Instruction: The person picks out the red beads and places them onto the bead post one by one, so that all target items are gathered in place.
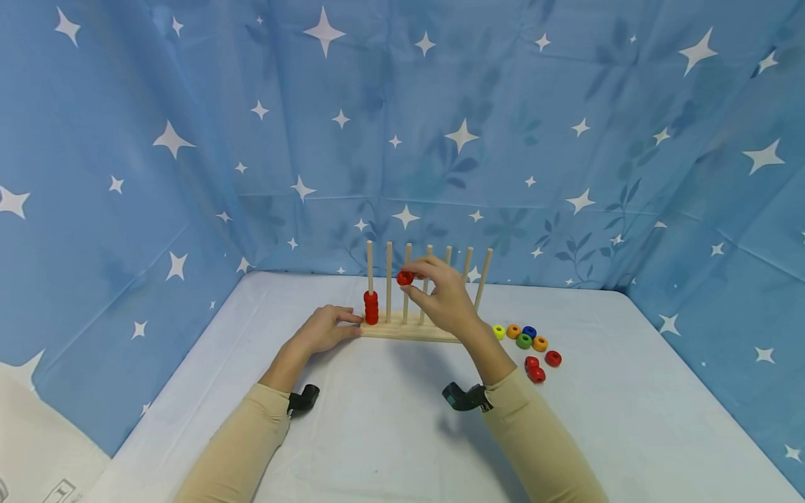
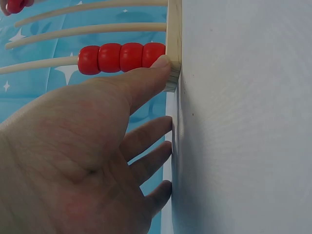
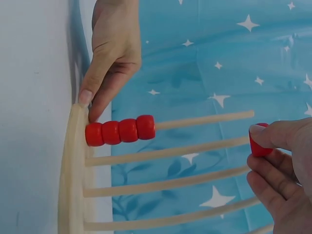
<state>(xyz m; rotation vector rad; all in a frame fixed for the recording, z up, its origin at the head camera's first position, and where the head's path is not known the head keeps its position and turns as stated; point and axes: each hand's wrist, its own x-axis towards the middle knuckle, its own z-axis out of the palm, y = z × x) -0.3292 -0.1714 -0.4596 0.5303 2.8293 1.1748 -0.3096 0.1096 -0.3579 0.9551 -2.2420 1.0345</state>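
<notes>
A wooden peg stand [image 1: 409, 334] with a row of upright pegs rises from the table. Its leftmost peg carries several stacked red beads [image 1: 371, 308], down against the base. My left hand [image 1: 323, 330] holds the base's left end between thumb [image 2: 148, 78] and index finger, while the other fingers [image 2: 146, 139] extend loosely beside it. Between thumb and fingertips my right hand [image 1: 445, 297] pinches a single red bead [image 3: 260, 141]. That bead is up near the pegs' tops, just right of the leftmost peg in the head view.
Right of the stand lie loose beads: yellow [image 1: 499, 332], orange [image 1: 513, 331], blue [image 1: 530, 331], green [image 1: 524, 341] and several red [image 1: 553, 358]. A white cloth [image 1: 365, 433] covers the table. Behind it hangs a blue star-patterned curtain [image 1: 402, 140].
</notes>
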